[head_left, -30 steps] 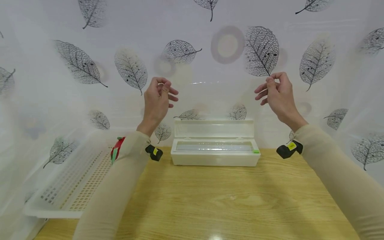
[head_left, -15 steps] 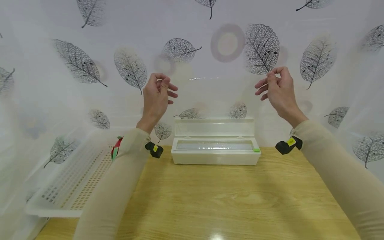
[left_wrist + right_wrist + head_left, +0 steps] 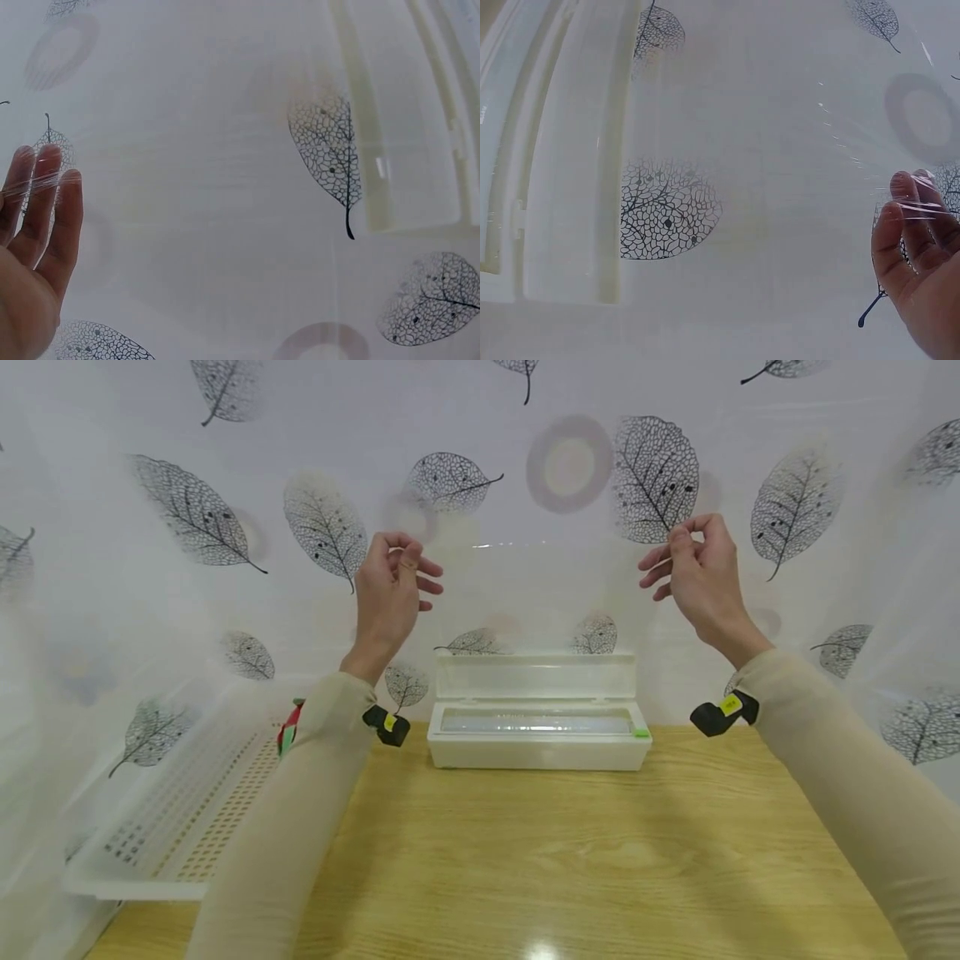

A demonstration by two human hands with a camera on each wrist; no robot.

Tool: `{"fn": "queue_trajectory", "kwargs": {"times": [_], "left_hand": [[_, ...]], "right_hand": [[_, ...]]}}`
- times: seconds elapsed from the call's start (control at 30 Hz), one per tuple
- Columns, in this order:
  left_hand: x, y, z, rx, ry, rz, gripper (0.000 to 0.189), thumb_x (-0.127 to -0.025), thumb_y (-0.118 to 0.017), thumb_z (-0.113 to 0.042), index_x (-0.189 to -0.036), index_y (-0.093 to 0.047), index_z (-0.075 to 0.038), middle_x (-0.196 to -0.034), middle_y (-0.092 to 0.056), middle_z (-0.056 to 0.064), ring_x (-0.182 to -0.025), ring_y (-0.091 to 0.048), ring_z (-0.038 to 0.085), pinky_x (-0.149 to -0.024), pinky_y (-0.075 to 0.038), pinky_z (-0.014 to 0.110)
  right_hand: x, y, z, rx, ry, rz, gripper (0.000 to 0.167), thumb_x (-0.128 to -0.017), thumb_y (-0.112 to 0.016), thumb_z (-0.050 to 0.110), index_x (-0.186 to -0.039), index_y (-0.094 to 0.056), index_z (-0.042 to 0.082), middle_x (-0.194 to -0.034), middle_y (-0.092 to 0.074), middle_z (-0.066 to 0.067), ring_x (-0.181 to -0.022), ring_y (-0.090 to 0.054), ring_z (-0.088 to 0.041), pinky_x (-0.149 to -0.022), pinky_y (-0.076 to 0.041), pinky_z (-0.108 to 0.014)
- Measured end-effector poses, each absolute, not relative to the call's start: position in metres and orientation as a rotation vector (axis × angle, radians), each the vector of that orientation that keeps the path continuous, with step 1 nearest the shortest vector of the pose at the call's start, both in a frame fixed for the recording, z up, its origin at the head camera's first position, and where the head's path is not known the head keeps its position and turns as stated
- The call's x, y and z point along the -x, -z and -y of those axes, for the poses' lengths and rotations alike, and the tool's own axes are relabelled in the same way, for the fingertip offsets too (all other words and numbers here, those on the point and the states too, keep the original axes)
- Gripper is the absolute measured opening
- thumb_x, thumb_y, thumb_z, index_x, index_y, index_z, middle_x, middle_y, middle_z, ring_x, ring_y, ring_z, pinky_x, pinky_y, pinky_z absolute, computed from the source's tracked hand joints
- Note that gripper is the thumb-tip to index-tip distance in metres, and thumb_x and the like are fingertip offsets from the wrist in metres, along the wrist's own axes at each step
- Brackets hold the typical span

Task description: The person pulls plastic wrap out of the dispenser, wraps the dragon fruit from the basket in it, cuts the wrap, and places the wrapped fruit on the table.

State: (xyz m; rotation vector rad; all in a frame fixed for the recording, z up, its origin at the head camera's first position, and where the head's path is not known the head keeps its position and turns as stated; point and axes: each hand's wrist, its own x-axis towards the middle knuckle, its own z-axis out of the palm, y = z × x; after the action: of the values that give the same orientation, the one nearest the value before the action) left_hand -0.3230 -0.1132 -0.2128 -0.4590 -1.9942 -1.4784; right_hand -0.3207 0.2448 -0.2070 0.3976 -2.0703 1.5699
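Note:
A clear sheet of cling film spans the gap between both hands, visible mainly by its glints. My left hand pinches its left corner between thumb and forefinger, the other fingers spread loosely. At the right corner my right hand pinches it the same way. Creases of film cross the fingers in the left wrist view and the fingers in the right wrist view. Below and between the hands, a white cling film dispenser stands on the table, lid raised, a film roll inside.
A white perforated basket stands at the left, partly behind the left sleeve. A red and green item shows beside that sleeve. A leaf-printed translucent curtain hangs close behind the wooden table. A green slider sits on the dispenser's right end.
Both hands have risen slightly in the head view, still pinching the film, and its glinting upper edge has moved up with them. The dispenser stays in place on the table.

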Motion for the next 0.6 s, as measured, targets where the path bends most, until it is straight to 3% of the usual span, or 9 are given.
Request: {"fn": "queue_trajectory", "kwargs": {"times": [0.6], "left_hand": [[0.3223,0.2044,0.1151,0.460,1.478,2.008,0.032,-0.106,-0.043,-0.041,-0.117,-0.053,-0.012,-0.099,-0.076,0.012,-0.074,-0.073,0.012,-0.062,-0.061,0.028]], "right_hand": [[0.3195,0.1983,-0.2437,-0.409,-1.578,2.047,0.009,-0.110,-0.039,0.023,-0.114,-0.044,0.017,-0.083,-0.072,0.008,-0.066,-0.070,-0.008,-0.055,-0.055,-0.021]]}}
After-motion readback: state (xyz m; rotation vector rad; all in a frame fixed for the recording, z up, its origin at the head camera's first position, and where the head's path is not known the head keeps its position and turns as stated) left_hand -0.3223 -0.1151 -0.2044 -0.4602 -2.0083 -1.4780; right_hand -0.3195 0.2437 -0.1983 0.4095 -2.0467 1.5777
